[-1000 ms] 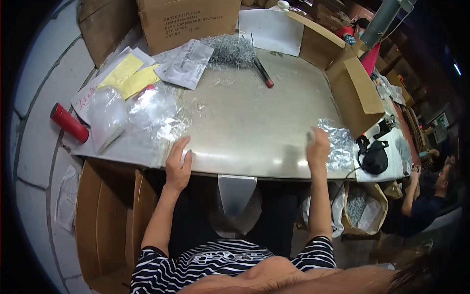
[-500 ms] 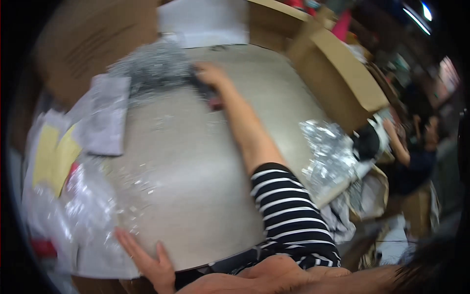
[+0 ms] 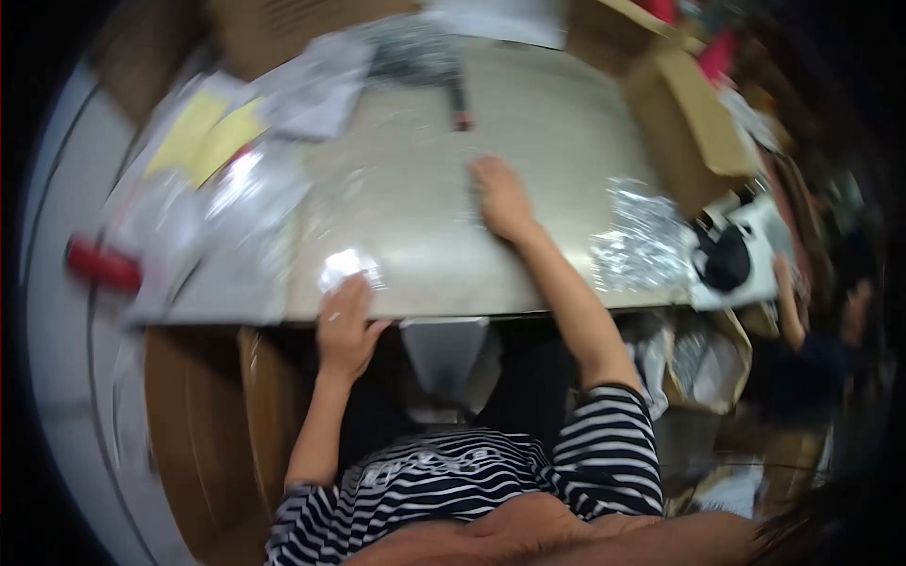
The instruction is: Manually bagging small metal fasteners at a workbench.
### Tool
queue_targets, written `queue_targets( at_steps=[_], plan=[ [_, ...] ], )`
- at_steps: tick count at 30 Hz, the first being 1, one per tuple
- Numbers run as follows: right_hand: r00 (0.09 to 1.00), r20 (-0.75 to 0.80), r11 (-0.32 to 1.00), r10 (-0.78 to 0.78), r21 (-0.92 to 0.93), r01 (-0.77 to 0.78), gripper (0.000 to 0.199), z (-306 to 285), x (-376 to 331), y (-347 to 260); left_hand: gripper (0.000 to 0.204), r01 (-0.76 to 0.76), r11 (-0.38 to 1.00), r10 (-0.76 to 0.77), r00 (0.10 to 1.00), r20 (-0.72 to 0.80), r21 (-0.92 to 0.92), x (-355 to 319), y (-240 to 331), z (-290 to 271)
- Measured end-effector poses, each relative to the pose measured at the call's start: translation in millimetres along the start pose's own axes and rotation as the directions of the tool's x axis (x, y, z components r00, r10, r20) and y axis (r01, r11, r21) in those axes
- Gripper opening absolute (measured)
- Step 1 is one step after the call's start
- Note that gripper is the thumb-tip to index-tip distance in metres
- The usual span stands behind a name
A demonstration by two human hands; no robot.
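My left hand [image 3: 347,330] lies at the front edge of the table, fingers stretched forward, their tips at a small shiny clear plastic piece [image 3: 351,269]. My right hand [image 3: 502,198] is over the middle of the tabletop [image 3: 415,217]; its fingers are smeared by motion, so whether they hold anything is unclear. Beyond it lies a dark, slim tool with a reddish end [image 3: 461,104], apart from the hand. The tool's far end meets a grey heap of what looks like small plastic-wrapped items [image 3: 411,47].
Clear plastic bags [image 3: 236,212], yellow sheets [image 3: 193,132] and white paper [image 3: 321,85] cover the left side. A red cylinder [image 3: 104,266] sits at the far left. Silvery bags [image 3: 642,236], a cardboard box [image 3: 689,123] and a black item [image 3: 725,257] stand right, near another person's arm [image 3: 791,302].
My right hand has let go of the dark tool and drawn back toward me. My left hand has moved onto the table edge by the shiny plastic. The view has shifted.
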State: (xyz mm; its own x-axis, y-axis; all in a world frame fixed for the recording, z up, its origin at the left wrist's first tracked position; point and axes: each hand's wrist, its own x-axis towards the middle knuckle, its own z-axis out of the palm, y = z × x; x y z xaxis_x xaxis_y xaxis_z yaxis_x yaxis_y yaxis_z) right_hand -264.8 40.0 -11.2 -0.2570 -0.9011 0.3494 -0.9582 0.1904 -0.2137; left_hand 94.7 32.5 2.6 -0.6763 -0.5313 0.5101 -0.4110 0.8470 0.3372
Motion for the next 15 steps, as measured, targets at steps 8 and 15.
queue_targets(
  at_steps=[8,15],
  plan=[
    [0.993,0.109,0.989,0.044,0.136,-0.058,0.046,-79,-75,-85,0.008,0.193,0.818,-0.379,0.89,-0.255,-0.542,-22,11,-9],
    [0.94,0.331,0.338,0.08,0.878,-0.338,0.013,-76,-166,-189,0.006,0.139,-0.182,-0.704,0.673,0.228,-0.973,-36,85,-8]
  ],
)
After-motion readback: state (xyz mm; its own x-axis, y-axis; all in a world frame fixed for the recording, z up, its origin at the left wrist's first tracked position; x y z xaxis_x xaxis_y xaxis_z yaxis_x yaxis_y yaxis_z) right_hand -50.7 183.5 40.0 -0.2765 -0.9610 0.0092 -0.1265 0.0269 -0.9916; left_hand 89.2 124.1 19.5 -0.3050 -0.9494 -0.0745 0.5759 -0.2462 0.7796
